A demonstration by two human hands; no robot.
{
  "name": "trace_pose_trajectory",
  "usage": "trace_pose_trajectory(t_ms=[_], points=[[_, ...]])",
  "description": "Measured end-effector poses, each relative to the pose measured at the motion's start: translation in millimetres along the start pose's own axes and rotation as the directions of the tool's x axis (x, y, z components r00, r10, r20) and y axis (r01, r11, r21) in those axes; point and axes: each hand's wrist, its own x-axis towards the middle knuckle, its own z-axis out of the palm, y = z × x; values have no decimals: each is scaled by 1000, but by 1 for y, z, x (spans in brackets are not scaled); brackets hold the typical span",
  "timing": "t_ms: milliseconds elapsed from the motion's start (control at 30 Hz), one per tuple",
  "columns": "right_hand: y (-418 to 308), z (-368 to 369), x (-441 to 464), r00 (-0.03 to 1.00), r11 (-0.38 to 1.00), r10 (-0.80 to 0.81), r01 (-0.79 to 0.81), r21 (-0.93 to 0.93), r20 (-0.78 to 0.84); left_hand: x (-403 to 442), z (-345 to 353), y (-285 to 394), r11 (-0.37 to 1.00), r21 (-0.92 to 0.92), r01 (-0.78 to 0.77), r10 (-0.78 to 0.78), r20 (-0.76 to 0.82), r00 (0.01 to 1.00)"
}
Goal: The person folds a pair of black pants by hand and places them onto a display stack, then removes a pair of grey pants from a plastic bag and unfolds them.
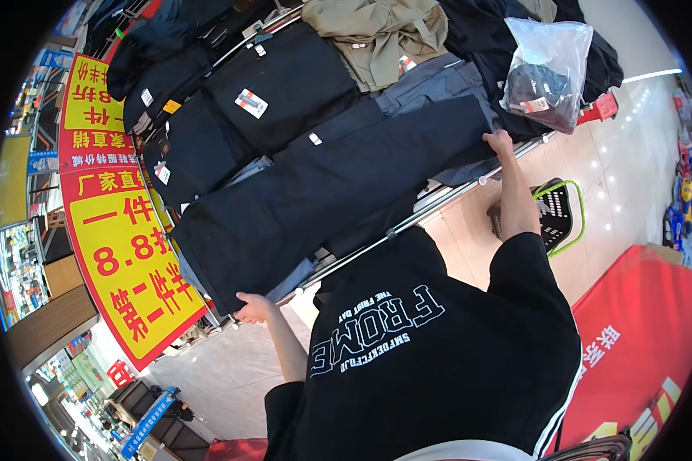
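The left hand [255, 309] is pinching the near corner of a pair of black trousers [323, 177], thumb and fingers closing on the cloth, while the right hand [499, 143] is gripping the opposite end. The trousers are stretching between both hands, lying long and flat across a row of other clothes on a display rack. Grey clothing [438, 81] is showing along their far edge, and a metal rail [392, 233] is running between them and the person's black shirt [446, 346].

Crowding the space beyond, a black garment [292, 88] is lying with a white tag [251, 104] on top, and a khaki garment [377, 46] is sitting crumpled near it. A clear plastic bag [550, 46] with something dark inside is resting near the right hand, filling that end of the rack. On the left, a red and yellow sign [123, 223] is hanging along the rack's end, close to the clothes. A black basket with a green rim [583, 219] is standing on the floor [592, 165] past the right forearm, and a red sheet [646, 315] is spreading at the person's right side.
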Motion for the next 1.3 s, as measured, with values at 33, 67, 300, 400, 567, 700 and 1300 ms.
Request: trace_pose_trajectory(t_ms=[33, 67, 300, 400, 567, 700, 1300], points=[[2, 3, 0, 1000, 999, -26, 26, 46, -1, -9, 2, -6, 1000, 4, -8, 8, 0, 1000], [5, 7, -1, 999, 994, -50, 50, 93, -3, -15, 9, -13, 946, -103, -307, 310, 9, 951], [-16, 23, -23, 982, 987, 11, 20, 161, -189, -125, -7, 28, 318, -579, -751, 941, 291, 175], [-14, 5, -18, 915, 912, -400, 403, 73, -54, -179, -2, 50, 132, -588, -798, 943, 323, -83], [9, -42, 11, 907, 890, -399, 419, 179, -137, -258, 27, 63, -72, -411, -909, 810, 508, -294], [18, -46, 16, 955, 948, -296, 291, 131, 23, -282, 30, 60, -75, -400, -914, 793, 531, -297], [-80, 74, -127, 689, 710, -703, 666, 227, 177, -103, -3, 26, 623, -272, -734, 782, 179, 597]])
